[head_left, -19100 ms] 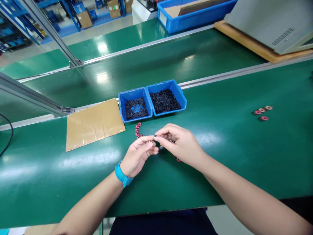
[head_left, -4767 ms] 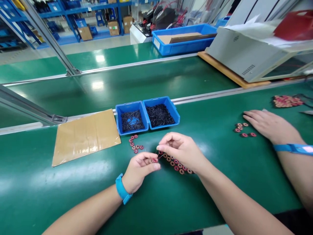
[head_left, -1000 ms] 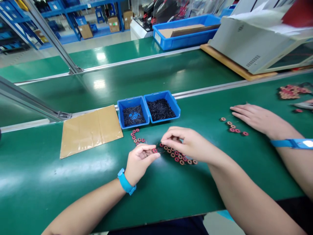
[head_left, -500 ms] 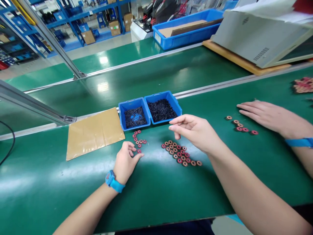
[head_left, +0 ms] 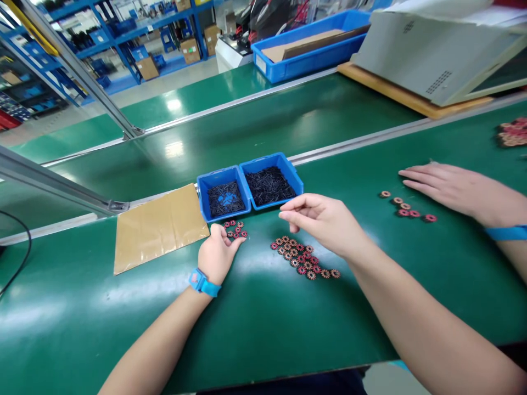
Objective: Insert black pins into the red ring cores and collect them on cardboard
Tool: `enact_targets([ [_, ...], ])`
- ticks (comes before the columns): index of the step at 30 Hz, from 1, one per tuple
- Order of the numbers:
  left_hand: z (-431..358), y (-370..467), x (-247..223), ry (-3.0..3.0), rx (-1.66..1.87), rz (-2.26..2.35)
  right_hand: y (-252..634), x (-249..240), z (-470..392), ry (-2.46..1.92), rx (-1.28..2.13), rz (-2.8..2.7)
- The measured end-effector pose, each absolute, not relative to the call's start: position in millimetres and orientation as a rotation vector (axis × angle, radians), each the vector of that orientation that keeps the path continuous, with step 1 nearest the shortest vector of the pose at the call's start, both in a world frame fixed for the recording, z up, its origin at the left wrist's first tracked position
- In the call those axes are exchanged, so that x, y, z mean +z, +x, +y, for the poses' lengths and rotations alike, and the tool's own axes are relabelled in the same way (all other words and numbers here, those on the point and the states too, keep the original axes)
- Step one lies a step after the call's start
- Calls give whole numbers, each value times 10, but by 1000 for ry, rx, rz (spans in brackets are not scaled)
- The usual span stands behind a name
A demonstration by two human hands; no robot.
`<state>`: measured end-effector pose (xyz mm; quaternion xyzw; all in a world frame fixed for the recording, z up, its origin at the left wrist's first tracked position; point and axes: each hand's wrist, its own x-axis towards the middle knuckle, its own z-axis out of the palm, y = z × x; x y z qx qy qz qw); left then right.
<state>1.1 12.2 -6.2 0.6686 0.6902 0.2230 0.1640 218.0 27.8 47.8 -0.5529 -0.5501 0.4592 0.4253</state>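
My left hand (head_left: 218,252) rests on the green table beside a small group of red and copper toothed rings (head_left: 236,229); its thumb is spread from the curled fingers and touches the group's edge. Over the table, near the right blue bin (head_left: 300,186), my right hand (head_left: 315,219) is held with thumb and fingertips pinched; anything between them is too small to make out. A larger cluster of similar rings (head_left: 302,258) lies below it. The right bin holds many thin black pieces. Dark pins and some blue pieces fill the left blue bin (head_left: 205,200).
Flat brown cardboard (head_left: 160,230) lies left of the bins. At right, another person's hand (head_left: 453,189) rests near several loose rings (head_left: 405,207). Farther back are a large blue tray (head_left: 284,69), a grey machine housing (head_left: 411,60) and a metal post (head_left: 99,85).
My left hand has moved up and slightly right, and the small rings beside it are now bunched closer together below the left bin. My right hand stays pinched in nearly the same place.
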Motion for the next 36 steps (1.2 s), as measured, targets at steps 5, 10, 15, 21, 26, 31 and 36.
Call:
enact_targets([
  [5, -64, 30, -72, 2105, 607, 1882, 2173, 508, 280, -1351, 1157, -1312],
  [10, -167, 282, -100, 2315, 559, 1452, 2161, 538, 284, -1260, 1195, -1210],
  [15, -93, 514, -133, 2287, 582, 1400, 2186, 506, 291, -1217, 1218, -1139],
  [21, -130, 420, -114, 1928, 847, 1276, 2156, 451, 315, -1180, 1215, -1048],
  [26, -171, 284, -9, 1118, 848, 1134, 2364, 492, 425, -1028, 794, -891],
  [31, -122, 280, 42, 724, 913, 983, 2670, 505, 540, -966, 483, -547],
  [36, -111, 299, 39, 551, 941, 886, 2325, 461, 356, -1225, 1126, -1092],
])
